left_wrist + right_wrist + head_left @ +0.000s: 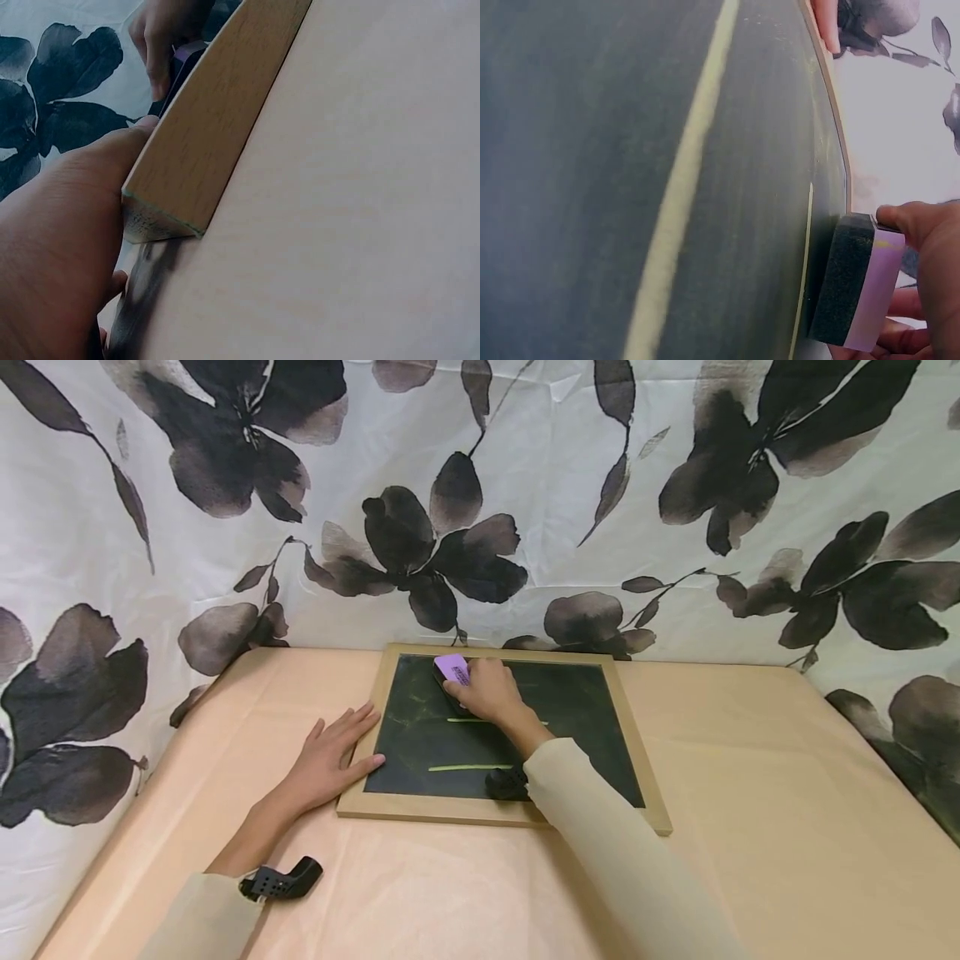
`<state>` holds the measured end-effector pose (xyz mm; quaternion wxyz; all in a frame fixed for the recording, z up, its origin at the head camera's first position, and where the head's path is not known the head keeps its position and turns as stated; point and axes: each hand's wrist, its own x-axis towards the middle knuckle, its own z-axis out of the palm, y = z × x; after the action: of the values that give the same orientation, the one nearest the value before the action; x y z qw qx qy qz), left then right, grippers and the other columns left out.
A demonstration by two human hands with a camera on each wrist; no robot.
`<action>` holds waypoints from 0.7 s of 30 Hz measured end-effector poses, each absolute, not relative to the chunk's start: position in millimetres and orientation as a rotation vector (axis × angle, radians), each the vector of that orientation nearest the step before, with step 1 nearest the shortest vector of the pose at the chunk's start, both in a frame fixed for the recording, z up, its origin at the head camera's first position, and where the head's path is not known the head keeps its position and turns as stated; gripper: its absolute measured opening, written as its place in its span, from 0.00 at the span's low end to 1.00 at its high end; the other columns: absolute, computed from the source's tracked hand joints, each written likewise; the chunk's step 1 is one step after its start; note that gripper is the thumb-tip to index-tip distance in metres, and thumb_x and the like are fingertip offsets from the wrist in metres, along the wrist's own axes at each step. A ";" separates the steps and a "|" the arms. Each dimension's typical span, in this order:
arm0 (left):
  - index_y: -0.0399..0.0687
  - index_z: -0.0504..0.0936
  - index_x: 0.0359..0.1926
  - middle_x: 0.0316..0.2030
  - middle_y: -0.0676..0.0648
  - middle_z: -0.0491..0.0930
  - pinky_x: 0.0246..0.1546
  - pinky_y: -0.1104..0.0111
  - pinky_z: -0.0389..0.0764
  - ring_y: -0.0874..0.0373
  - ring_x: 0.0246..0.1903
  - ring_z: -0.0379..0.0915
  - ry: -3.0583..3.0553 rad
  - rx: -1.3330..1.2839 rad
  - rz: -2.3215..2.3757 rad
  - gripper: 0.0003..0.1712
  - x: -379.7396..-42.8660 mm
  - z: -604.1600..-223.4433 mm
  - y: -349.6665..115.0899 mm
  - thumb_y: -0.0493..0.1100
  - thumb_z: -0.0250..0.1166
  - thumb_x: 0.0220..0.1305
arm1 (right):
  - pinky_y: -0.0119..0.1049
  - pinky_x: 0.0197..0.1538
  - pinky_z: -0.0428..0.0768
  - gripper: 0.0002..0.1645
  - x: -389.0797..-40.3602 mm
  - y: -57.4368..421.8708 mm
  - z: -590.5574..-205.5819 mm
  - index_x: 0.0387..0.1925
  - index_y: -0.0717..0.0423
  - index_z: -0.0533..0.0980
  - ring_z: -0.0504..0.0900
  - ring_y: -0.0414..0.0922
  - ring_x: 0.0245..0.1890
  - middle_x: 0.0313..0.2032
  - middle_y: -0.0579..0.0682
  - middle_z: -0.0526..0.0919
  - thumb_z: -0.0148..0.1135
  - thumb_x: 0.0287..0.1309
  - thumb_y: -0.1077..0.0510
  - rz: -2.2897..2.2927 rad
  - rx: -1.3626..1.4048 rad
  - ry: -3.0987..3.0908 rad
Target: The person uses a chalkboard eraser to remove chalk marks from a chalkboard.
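Note:
A chalkboard (pixel 585 693) in a light wooden frame lies on the table, with two yellow chalk lines across it. My right hand (pixel 491 689) grips a chalkboard eraser (pixel 452 668) with a purple back and dark felt, near the board's upper left part. In the right wrist view the eraser (pixel 855 285) sits beside the thinner chalk line (pixel 805 262), while a thicker line (pixel 682 180) runs nearer the camera. My left hand (pixel 330 760) rests with extended fingers on the left side of the frame, its thumb over the edge. Part of the lower line is hidden behind the right wrist.
The table (pixel 750 793) has a pale peach covering. Behind it hangs a white cloth (pixel 555 485) with dark flowers. A black wrist camera (pixel 281 881) is strapped to the left wrist, and another (pixel 506 783) sits at the right wrist, over the board.

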<state>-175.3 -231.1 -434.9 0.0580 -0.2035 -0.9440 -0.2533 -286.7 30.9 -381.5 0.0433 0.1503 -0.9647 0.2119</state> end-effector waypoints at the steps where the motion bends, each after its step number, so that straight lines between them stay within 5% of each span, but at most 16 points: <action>1: 0.45 0.60 0.72 0.72 0.43 0.53 0.65 0.39 0.36 0.40 0.70 0.46 -2.861 -0.620 -0.766 0.42 -175.5 -435.6 -230.7 0.58 0.62 0.63 | 0.38 0.25 0.72 0.22 -286.5 30.0 -381.4 0.27 0.56 0.79 0.77 0.46 0.23 0.24 0.49 0.78 0.64 0.56 0.40 0.648 0.460 -2.953; 9: 0.46 0.61 0.72 0.72 0.43 0.53 0.65 0.39 0.36 0.41 0.70 0.47 -2.861 -0.597 -0.756 0.42 -172.1 -437.9 -231.6 0.59 0.62 0.63 | 0.38 0.29 0.71 0.21 -286.1 32.0 -377.5 0.36 0.56 0.81 0.75 0.45 0.29 0.27 0.50 0.78 0.64 0.57 0.41 0.547 0.613 -3.028; 16: 0.47 0.61 0.72 0.72 0.43 0.53 0.65 0.40 0.36 0.41 0.70 0.46 -2.868 -0.586 -0.749 0.42 -171.1 -437.4 -230.9 0.60 0.61 0.63 | 0.42 0.43 0.75 0.33 -289.8 47.9 -376.6 0.58 0.57 0.77 0.76 0.46 0.40 0.48 0.52 0.82 0.67 0.55 0.43 0.637 0.592 -3.067; 21: 0.48 0.60 0.72 0.72 0.44 0.52 0.65 0.40 0.36 0.42 0.70 0.46 -2.865 -0.593 -0.752 0.42 -173.6 -437.0 -231.4 0.60 0.61 0.64 | 0.43 0.44 0.75 0.34 -293.7 62.0 -374.3 0.59 0.58 0.76 0.76 0.47 0.40 0.48 0.54 0.82 0.67 0.55 0.43 0.667 0.590 -3.062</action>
<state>-173.6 -231.4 -437.0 0.0603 -0.1958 -0.9467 -0.2484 -293.7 62.0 -374.3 -0.0235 0.1850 -0.9599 0.2092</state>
